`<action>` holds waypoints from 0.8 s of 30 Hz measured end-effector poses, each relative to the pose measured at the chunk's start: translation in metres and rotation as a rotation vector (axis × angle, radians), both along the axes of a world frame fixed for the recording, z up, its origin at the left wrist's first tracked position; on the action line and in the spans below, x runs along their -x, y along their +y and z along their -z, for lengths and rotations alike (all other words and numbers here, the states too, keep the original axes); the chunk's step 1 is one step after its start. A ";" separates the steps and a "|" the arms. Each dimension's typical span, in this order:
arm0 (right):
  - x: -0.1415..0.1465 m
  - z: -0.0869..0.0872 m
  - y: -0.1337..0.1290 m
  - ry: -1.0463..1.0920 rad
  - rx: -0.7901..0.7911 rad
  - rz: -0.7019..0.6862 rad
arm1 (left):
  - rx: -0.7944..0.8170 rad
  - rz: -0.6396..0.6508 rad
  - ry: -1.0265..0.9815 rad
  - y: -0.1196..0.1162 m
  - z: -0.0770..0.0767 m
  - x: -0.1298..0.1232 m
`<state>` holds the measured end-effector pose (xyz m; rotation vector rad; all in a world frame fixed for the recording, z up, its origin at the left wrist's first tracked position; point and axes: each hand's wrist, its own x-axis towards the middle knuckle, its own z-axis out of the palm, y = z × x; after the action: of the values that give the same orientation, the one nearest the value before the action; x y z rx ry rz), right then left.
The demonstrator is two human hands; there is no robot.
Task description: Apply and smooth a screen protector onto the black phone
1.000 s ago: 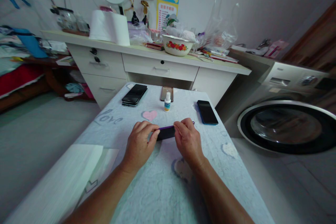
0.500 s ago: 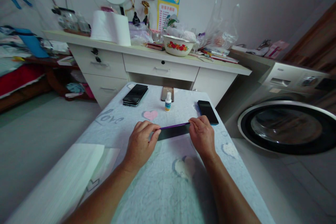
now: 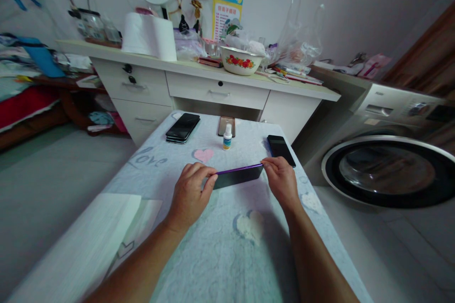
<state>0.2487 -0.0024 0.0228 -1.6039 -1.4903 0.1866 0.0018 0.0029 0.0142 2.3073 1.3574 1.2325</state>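
A dark phone (image 3: 239, 177) with a purple edge stands on its long side, tilted, just over the cloth. My left hand (image 3: 192, 191) pinches its left end between thumb and fingers. At the opposite end, my right hand (image 3: 282, 181) has its fingertips closed on the upper corner. Beyond the phone stands a small white spray bottle (image 3: 227, 137) with a blue and orange label. Behind that bottle lies a brownish phone case (image 3: 223, 126). A black phone (image 3: 280, 149) rests just past my right hand. Some stacked phones (image 3: 183, 128) lie at the far left.
A patterned cloth (image 3: 213, 255) covers the table. White sheets (image 3: 81, 236) hang over its left edge. Behind stands a white desk (image 3: 213, 86) with a flowered bowl (image 3: 241, 60) and paper rolls (image 3: 149, 38). A washing machine (image 3: 377, 109) with its round door is at the right.
My right hand has shifted slightly right and outward along the phone, uncovering more of its right end. My left hand has stayed in place.
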 end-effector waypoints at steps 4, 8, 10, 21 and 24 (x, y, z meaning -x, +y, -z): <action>-0.009 0.010 0.004 0.139 0.104 -0.030 | 0.006 0.001 0.000 -0.001 -0.001 0.000; -0.012 0.014 0.005 0.139 0.235 0.005 | 0.008 -0.002 0.004 -0.002 -0.002 -0.001; -0.011 0.013 0.004 0.095 0.287 0.006 | 0.005 -0.003 0.006 -0.002 -0.002 -0.001; -0.001 0.009 0.002 -0.326 0.380 -0.023 | 0.006 -0.002 0.008 -0.002 -0.001 -0.001; 0.000 0.008 0.002 -0.324 0.390 -0.028 | 0.005 0.000 0.008 -0.002 -0.002 -0.001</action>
<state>0.2489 -0.0009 0.0147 -1.9964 -1.8064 0.2552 0.0027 0.0006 0.0159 2.3114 1.3612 1.2204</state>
